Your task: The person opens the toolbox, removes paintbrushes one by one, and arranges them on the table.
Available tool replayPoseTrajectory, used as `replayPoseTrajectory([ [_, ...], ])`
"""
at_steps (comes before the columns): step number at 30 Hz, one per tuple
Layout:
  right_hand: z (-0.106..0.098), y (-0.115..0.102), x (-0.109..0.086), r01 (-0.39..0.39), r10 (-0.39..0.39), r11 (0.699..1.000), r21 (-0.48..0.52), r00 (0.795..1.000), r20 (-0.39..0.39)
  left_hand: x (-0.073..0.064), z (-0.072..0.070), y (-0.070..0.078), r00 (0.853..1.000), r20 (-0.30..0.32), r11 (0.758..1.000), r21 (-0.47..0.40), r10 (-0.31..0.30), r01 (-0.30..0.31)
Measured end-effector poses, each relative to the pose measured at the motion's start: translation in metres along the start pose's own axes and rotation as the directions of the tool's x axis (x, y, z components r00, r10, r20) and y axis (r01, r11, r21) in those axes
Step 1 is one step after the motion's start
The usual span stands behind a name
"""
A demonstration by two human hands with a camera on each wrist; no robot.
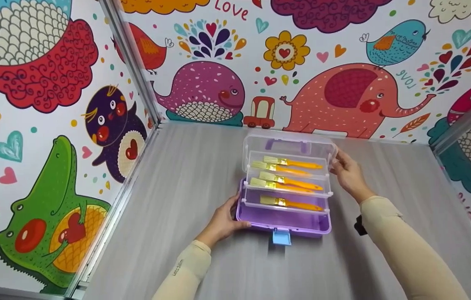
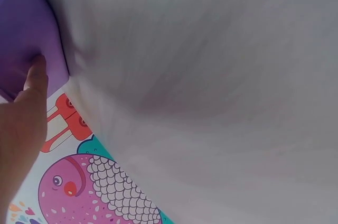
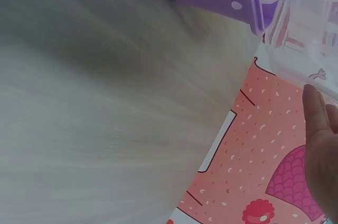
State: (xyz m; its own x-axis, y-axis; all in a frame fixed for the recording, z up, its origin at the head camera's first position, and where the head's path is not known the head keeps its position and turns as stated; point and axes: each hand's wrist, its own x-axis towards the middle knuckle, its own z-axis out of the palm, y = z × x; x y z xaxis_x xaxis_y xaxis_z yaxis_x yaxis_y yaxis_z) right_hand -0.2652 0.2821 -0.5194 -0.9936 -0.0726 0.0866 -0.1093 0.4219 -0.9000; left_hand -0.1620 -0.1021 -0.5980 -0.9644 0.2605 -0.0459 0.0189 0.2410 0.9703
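Box (image 1: 289, 218): left hand (image 1: 222, 221), partly hidden, clasps its corner; right hand (image 1: 350, 173) touches lid (image 1: 318, 145), but we can't tell whether it pinches.

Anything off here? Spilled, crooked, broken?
Nothing visibly spilled or broken. One mild oddity: in the open purple plastic box, the lowest clear plastic tray holds a single orange-handled paintbrush, while each upper clear plastic tray holds two. May be intentional.

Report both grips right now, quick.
Left grip: closed, holding the purple box.
Right grip: touching the clear lid; whether closed on it can't be told.
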Motion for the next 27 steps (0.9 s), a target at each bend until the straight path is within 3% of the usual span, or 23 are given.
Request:
replayPoseTrajectory([
  [10,0.0,0.013,0.015,0.023,-0.022,1.0,-0.002,0.999,0.029,0.001,0.001,0.0,1.0,0.007,1.0,-0.025,-0.01,0.01],
  [17,0.005,0.018,0.021,-0.021,0.021,1.0,-0.001,0.998,0.055,-0.001,-0.001,0.001,1.0,0.009,1.0,-0.025,0.011,-0.011],
  [27,0.008,0.031,0.025,0.014,-0.013,1.0,-0.002,0.997,0.073,-0.001,-0.001,0.003,1.0,0.007,1.0,0.0,0.003,-0.003],
])
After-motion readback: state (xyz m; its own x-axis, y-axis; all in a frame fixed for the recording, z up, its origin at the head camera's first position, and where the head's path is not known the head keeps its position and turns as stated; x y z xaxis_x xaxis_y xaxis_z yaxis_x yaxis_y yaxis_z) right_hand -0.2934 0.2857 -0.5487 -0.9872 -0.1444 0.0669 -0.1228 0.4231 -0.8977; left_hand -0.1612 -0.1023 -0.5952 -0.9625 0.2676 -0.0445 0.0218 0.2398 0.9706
